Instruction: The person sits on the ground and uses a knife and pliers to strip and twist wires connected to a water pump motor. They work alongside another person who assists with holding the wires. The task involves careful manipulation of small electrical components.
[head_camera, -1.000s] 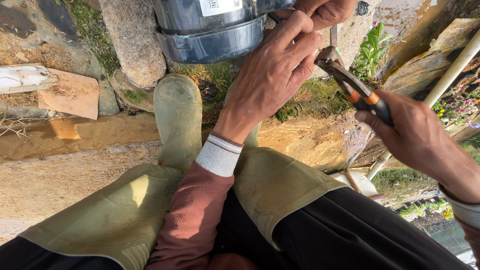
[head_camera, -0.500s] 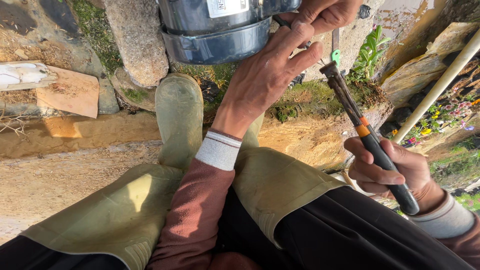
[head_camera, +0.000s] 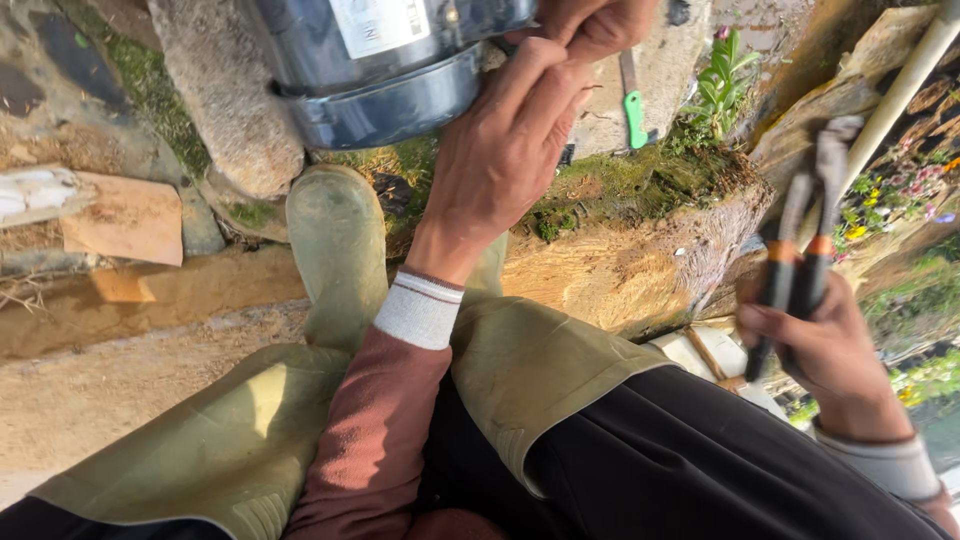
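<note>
Gripping pliers (head_camera: 800, 240) between right-hand fingers (head_camera: 760, 322)

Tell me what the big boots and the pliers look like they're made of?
The boots look like olive-green rubber: smooth, matte, seamless, with a soft sheen where the sun hits. The pliers in the right hand seem to be grey metal at the head, and the handles look coated in black and orange plastic or rubber grips; they are blurred, so that part is less sure.
</note>
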